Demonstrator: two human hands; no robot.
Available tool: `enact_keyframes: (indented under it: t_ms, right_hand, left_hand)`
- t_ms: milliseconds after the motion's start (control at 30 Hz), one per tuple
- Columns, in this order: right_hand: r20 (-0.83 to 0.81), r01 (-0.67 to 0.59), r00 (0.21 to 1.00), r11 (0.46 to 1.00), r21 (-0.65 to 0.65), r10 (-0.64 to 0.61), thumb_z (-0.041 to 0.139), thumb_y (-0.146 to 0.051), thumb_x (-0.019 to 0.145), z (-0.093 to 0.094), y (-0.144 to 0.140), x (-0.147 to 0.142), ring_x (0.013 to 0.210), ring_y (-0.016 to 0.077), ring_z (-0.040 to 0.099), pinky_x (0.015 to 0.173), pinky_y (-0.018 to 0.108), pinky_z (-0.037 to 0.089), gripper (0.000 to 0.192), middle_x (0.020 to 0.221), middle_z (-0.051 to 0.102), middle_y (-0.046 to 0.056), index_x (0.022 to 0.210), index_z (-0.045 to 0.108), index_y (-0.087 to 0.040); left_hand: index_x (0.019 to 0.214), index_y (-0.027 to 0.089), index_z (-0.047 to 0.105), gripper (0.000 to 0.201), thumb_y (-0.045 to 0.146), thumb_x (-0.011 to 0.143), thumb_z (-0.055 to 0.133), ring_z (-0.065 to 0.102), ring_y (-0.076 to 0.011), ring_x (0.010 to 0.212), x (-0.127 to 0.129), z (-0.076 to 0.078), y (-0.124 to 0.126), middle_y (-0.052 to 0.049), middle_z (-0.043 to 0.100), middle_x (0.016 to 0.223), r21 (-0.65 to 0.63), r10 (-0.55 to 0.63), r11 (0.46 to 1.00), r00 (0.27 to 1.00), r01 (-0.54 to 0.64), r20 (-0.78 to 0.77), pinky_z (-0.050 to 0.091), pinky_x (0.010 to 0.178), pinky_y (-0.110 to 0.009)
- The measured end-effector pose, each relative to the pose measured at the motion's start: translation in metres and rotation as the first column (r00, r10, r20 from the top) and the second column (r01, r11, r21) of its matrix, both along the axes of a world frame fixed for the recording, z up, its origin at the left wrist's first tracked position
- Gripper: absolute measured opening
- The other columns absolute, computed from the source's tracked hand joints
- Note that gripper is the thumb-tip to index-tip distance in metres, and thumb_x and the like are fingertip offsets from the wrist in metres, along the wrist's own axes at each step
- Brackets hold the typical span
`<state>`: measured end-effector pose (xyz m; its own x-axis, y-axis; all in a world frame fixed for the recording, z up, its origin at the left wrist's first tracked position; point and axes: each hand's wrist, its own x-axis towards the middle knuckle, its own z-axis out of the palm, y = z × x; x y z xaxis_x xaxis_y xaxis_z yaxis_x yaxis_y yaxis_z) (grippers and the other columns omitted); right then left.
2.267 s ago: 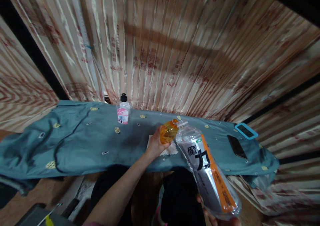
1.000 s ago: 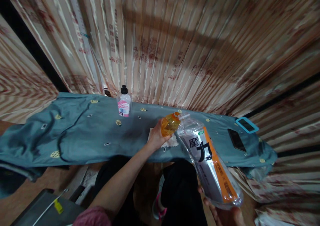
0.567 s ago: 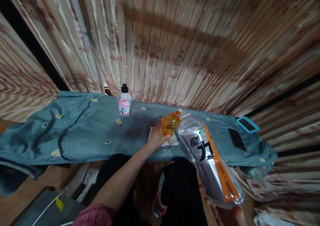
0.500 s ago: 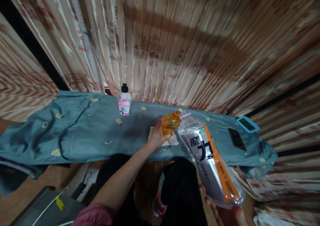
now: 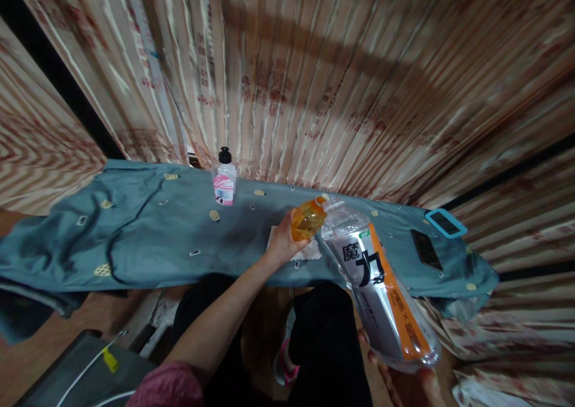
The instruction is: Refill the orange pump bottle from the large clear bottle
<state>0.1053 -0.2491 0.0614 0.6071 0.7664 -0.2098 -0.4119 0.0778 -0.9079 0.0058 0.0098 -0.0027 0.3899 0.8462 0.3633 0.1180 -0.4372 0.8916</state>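
Left hand (image 5: 283,242) grips small orange bottle (image 5: 308,220) around its lower body, fingers wrapped, bottle tilted with its neck pointing right and up. Right hand (image 5: 406,382) low at frame bottom, cups the base of big refill pouch (image 5: 380,284), fingers showing under it; pouch is clear plastic with silver and orange label, black characters on it. Pouch is tipped so its spout end (image 5: 332,205) meets the orange bottle's mouth, the two touching or just about, exact contact hard to tell. Both held over the near edge of a surface draped in teal cloth (image 5: 148,239). White tissue (image 5: 308,252) lies on the cloth directly under the left hand. Further back, small clear bottle with black cap and pink label (image 5: 224,182) stands upright near the curtain. Right end of the cloth: dark phone (image 5: 424,249) lying flat, and beside it a device with blue frame (image 5: 445,223). Striped beige and red curtain (image 5: 314,83) fills the background. Person's dark trousers (image 5: 323,347) visible below, pink sleeve (image 5: 168,386) on left arm.
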Motion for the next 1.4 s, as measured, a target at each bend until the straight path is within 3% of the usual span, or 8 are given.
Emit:
enact_keyframes:
  t_ms: [233,400,567,1000,1400]
  right_hand:
    - [0.019,0.003,1.000,1.000,0.012,-0.004,0.080,-0.059,0.057,0.0012,0.0001,0.0001,0.078,0.0231,0.070,0.059,0.026,0.051,0.061,0.095,0.076,0.003,0.109,0.067,-0.030]
    - [0.015,0.001,1.000,1.000,0.015,-0.001,0.079,-0.058,0.059,0.0001,0.0012,-0.0001,0.068,0.0191,0.070,0.061,0.025,0.053,0.058,0.090,0.076,0.002,0.109,0.067,-0.029]
    - [0.013,0.027,1.000,0.999,0.031,-0.028,0.080,-0.057,0.058,0.0004,0.0017,-0.0005,0.076,0.0224,0.072,0.057,0.025,0.053,0.063,0.097,0.075,0.001,0.112,0.065,-0.031]
    - [0.051,-0.052,0.997,0.999,-0.005,0.052,0.075,-0.062,0.062,-0.0035,-0.0032,0.0054,0.072,0.0193,0.069,0.064,0.026,0.053,0.059,0.091,0.075,0.004,0.110,0.065,-0.029]
    - [0.044,-0.018,0.999,1.000,0.004,0.018,0.076,-0.059,0.062,-0.0032,-0.0024,0.0040,0.075,0.0208,0.070,0.061,0.026,0.053,0.058,0.093,0.075,0.002,0.111,0.065,-0.031]
  left_hand:
    - [0.128,0.022,0.041,0.075,0.017,0.061,0.076,0.062,-0.0239,0.106,0.0002,-0.0015,0.0001,-0.007,0.062,0.115,-0.007,-0.004,1.000,1.000,0.004,-0.004,0.050,0.094,-0.040]
    - [0.127,0.021,0.039,0.075,0.018,0.062,0.076,0.063,-0.0239,0.107,0.0010,-0.0017,-0.0001,-0.008,0.062,0.117,-0.016,-0.012,1.000,1.000,0.013,0.012,0.051,0.094,-0.039]
    - [0.126,0.021,0.040,0.071,0.021,0.064,0.075,0.062,-0.0238,0.109,-0.0001,0.0001,-0.0011,-0.008,0.062,0.119,-0.010,-0.017,1.000,1.000,0.017,0.019,0.049,0.096,-0.039]
    - [0.126,0.020,0.039,0.073,0.023,0.063,0.076,0.062,-0.0255,0.110,0.0023,-0.0077,0.0022,-0.011,0.061,0.121,0.021,-0.007,1.000,1.000,0.006,0.031,0.050,0.096,-0.042]
    - [0.126,0.019,0.040,0.074,0.022,0.061,0.076,0.062,-0.0254,0.109,0.0013,-0.0043,0.0020,-0.010,0.062,0.120,0.003,-0.005,1.000,1.000,0.005,0.002,0.050,0.095,-0.041]
